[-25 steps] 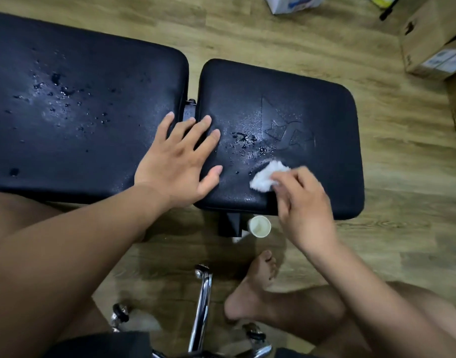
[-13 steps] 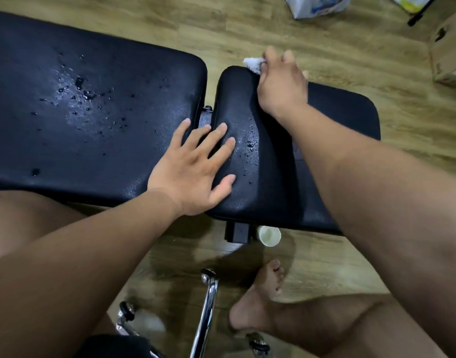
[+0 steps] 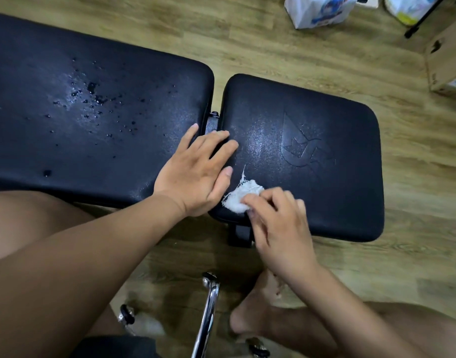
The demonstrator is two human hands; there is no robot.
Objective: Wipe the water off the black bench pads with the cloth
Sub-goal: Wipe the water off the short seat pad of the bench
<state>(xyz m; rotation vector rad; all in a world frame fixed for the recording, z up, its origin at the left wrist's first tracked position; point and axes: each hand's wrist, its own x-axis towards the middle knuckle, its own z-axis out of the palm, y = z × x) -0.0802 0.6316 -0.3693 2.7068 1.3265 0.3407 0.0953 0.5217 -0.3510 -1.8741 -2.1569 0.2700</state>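
So the right hand (image 3: 281,228) has its fingers curled onto the wadded white cloth (image 3: 243,197), gripping it and pressing it down on the short black padded seat pad (image 3: 325,189), right in that pad's 7 o'clock corner. The left hand (image 3: 196,171) lies open and flat, fingers straight, across the gap onto the long black padded bench pad (image 3: 118,151), just at the cloth's 9 o'clock. There are water droplets (image 3: 92,99) scattered on the long pad, about 10 o'clock from the left hand.

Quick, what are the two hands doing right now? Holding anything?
Left hand: open, flat across the long pad and small pad, holding nothing.
Right hand: closed, fingers curled on the white cloth, on the small pad.
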